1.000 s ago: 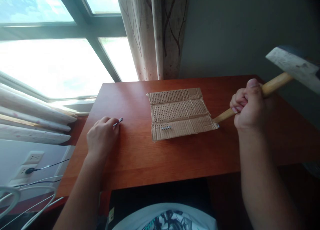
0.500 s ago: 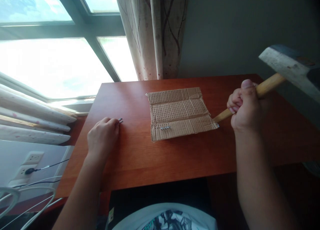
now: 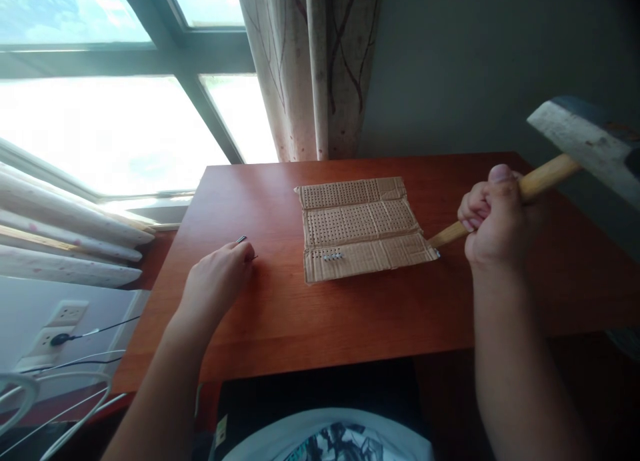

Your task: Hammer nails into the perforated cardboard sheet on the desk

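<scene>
My right hand (image 3: 493,214) is wrapped round the wooden handle of a hammer (image 3: 550,175), held up over the right of the table. Its metal head is raised at the upper right. My left hand (image 3: 220,271) is closed in a pinch low over the left of the table. The thin tip of a nail pokes out past its fingers. Just beyond the knuckles, another metal nail (image 3: 241,239) shows. Between the hands is a sheet of cardboard (image 3: 360,224), creased into three panels and punched with rows of small holes. Several nails (image 3: 333,255) stick up in its near panel.
The reddish-brown wooden table (image 3: 280,334) stands against a window (image 3: 100,134) and a patterned curtain (image 3: 345,67). A wall socket (image 3: 63,327) with a plugged-in cable is at the lower left, near white loops of wire or tubing (image 3: 75,381).
My left hand has moved right, with a nail tip now past its fingers; earlier two nails showed together by the fingertips. The hammer hand has hardly moved.
</scene>
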A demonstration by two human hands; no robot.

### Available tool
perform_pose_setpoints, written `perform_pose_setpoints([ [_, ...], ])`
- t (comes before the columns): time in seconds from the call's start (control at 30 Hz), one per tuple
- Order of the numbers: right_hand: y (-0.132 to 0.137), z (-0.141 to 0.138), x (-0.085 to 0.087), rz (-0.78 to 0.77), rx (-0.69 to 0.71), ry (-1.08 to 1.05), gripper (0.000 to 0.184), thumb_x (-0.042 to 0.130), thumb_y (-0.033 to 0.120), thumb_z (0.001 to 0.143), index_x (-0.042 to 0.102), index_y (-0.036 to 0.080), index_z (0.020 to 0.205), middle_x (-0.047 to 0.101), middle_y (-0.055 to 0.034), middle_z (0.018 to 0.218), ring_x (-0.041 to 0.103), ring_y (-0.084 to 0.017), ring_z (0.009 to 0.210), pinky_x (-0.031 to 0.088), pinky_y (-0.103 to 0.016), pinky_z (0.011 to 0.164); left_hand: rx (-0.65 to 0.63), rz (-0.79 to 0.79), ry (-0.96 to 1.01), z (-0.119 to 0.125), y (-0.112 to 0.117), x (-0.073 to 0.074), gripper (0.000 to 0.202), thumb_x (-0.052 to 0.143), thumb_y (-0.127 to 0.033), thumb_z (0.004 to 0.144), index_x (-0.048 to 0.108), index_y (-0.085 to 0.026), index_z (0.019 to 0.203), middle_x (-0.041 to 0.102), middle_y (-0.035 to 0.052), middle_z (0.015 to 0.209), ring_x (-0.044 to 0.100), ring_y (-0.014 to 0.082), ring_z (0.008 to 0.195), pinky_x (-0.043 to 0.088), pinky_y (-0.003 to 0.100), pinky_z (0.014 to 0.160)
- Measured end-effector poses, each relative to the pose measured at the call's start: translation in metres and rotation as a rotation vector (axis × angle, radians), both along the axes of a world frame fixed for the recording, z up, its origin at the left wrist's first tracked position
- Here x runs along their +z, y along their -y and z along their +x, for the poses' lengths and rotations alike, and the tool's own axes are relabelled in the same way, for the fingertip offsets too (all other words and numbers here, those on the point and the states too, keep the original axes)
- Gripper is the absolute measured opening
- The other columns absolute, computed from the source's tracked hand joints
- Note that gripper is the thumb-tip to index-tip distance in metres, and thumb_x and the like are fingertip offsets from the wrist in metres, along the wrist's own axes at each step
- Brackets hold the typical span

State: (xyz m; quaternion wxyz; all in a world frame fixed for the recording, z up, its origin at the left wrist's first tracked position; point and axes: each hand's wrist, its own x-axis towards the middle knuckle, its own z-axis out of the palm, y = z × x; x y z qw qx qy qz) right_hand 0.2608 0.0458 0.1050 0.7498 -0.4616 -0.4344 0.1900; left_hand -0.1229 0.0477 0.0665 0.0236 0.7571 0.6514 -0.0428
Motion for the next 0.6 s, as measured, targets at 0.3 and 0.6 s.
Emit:
perform_pose_setpoints([
  [0.3, 0.001, -0.002, 0.000, -0.015, -0.004, -0.014, 0.053, 0.071, 0.038, 0.085, 0.032, 0.022, 0.053, 0.027, 0.0097, 0.041, 0.023, -0.004, 0.032, 0.014, -0.025, 0.034, -0.069, 0.125, 1.233, 0.047, 0.025, 0.011, 0.014, 0.074, -0.030, 0.083, 0.068, -0.018, 0.089, 0.071, 0.0034, 0.085, 0.068, 0.0156, 0.076, 0.056, 0.026, 0.071],
  [0.6, 0.001, -0.006, 0.002, -0.001, 0.015, 0.024, 0.050, 0.067, 0.033, 0.087, 0.032, 0.022, 0.052, 0.028, 0.0095, 0.041, 0.022, -0.005, 0.031, 0.012, -0.026, 0.033, -0.211, 0.183, 1.196, 0.083, 0.027, 0.013, 0.004, 0.070, -0.021, 0.088, 0.069, -0.018, 0.090, 0.072, 0.0026, 0.083, 0.066, 0.0136, 0.076, 0.055, 0.026, 0.076],
])
